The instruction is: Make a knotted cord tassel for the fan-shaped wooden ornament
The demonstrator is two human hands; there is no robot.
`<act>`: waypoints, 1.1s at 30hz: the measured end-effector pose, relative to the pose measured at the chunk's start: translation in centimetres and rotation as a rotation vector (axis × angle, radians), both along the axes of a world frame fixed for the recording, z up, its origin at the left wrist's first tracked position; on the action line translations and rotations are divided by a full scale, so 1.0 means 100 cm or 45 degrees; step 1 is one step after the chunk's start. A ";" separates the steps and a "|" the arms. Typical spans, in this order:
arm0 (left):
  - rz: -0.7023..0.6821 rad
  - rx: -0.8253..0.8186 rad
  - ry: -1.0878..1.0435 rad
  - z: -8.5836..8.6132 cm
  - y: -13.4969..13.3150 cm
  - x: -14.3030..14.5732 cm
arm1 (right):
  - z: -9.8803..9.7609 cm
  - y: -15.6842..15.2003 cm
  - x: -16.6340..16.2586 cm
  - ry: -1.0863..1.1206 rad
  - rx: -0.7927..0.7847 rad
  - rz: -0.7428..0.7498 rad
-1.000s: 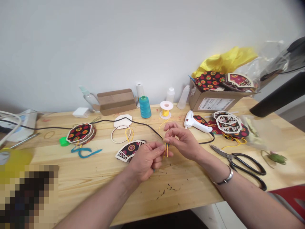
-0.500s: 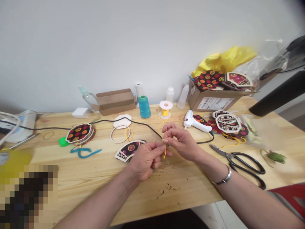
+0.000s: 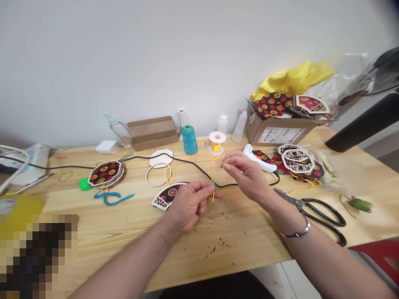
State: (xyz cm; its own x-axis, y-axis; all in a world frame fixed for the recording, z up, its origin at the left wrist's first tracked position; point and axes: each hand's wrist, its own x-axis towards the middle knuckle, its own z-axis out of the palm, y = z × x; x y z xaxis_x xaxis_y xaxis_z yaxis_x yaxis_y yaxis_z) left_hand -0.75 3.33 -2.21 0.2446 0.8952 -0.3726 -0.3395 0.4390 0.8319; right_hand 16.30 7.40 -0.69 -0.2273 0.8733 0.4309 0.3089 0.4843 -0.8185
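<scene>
Between thumb and forefinger, my left hand (image 3: 193, 203) pinches a thin yellow cord (image 3: 213, 196), whose loose ends hang below the fingertips. A small blue-green bit shows on the cord just above the pinch. My right hand (image 3: 241, 172) is raised to the right, apart from the cord, with loosely bent fingers and nothing visible in them. Beneath and behind my left hand lies a fan-shaped wooden frame with patterned dark fabric (image 3: 165, 197), partly covered. A yellow strand runs back toward the spool of yellow cord (image 3: 216, 146).
A white glue gun (image 3: 258, 160) lies behind my right hand, its black cable (image 3: 187, 160) crossing the table. Black-handled scissors (image 3: 307, 207) rest at right. A teal thread cone (image 3: 189, 140) stands near the wall. A cardboard box (image 3: 274, 131) holds fabric pieces. Patterned pieces (image 3: 106, 174) are stacked left.
My right hand has let go near the cord and moved up and right, away from my left hand. My left hand keeps its pinch, almost unmoved.
</scene>
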 end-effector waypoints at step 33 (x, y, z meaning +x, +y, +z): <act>0.334 0.224 0.178 0.004 0.002 -0.001 | -0.030 -0.113 0.165 -1.496 -0.294 -0.639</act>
